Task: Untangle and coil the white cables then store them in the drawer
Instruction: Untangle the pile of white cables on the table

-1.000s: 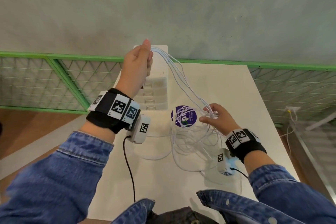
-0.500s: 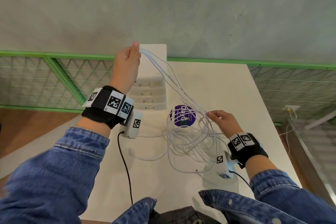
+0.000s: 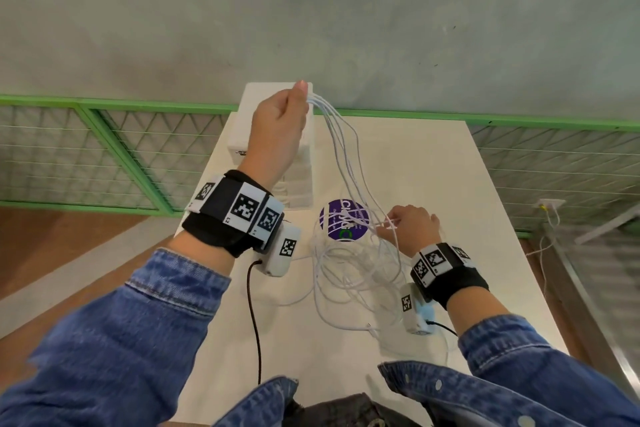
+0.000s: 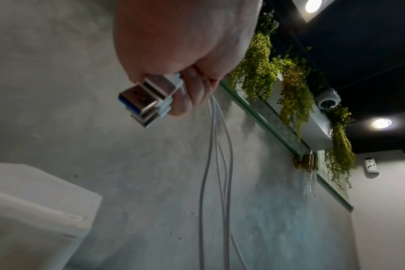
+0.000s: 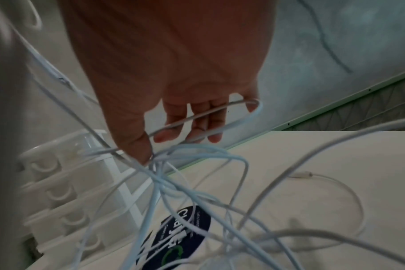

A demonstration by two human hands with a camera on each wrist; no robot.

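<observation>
While left hand (image 3: 277, 128) pinches cables (image 3: 346, 163), relaxed right hand (image 3: 412, 225) touches them; drawer (image 3: 298, 194) contents unseen.

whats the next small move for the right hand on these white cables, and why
Probably ease the right hand down and outward, teasing open the knot at its thumb. The left hand pinches the USB plugs high, the white cables run from it straight into that knot, and their slack lies looped on the table.

Covering half the drawer unit (image 3: 298, 194) with the left hand (image 3: 277, 128); burying the sticker's (image 3: 358, 230) lettering under cables (image 3: 346, 166); blurring the right hand's (image 5: 173, 64) thumb in the tangle, grip impossible to call.
</observation>
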